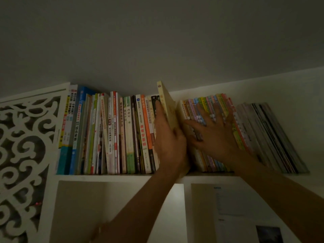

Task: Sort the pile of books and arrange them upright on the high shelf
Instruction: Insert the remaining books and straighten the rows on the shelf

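1. My left hand (168, 137) is up at the middle of the high shelf (105, 177), fingers laid long against the spines and the thumb side wrapped on a pale yellow book (166, 102). I read that as a grip on the book, which stands proud of its neighbours and tilts a little to the right.

2. My right hand (213, 130) is spread flat, fingers straight and splayed, pressing on the leaning row of thin colourful books (208, 109) just right of the gap. It holds nothing; it only pushes.

3. Step in hand, as I judge it: seating the yellow book into the slot between the upright left block of books (112, 134) and the leaning right row.

4. To do it well I would keep the right palm bracing that row rightward so the gap holds open, then slide the yellow book straight back along the shelf floor until its spine lines up with the others (pushing low near the foot, not at the top, so it does not tip).

5. Only after that would I ease the right hand off, since the thin books look ready to slump left.

6. Further right, a grey stack of magazines (273, 137) leans the same way and will need straightening.

7. Outward: a carved white fretwork panel (24, 146) closes the left end; white cupboard fronts (84, 207) sit below.
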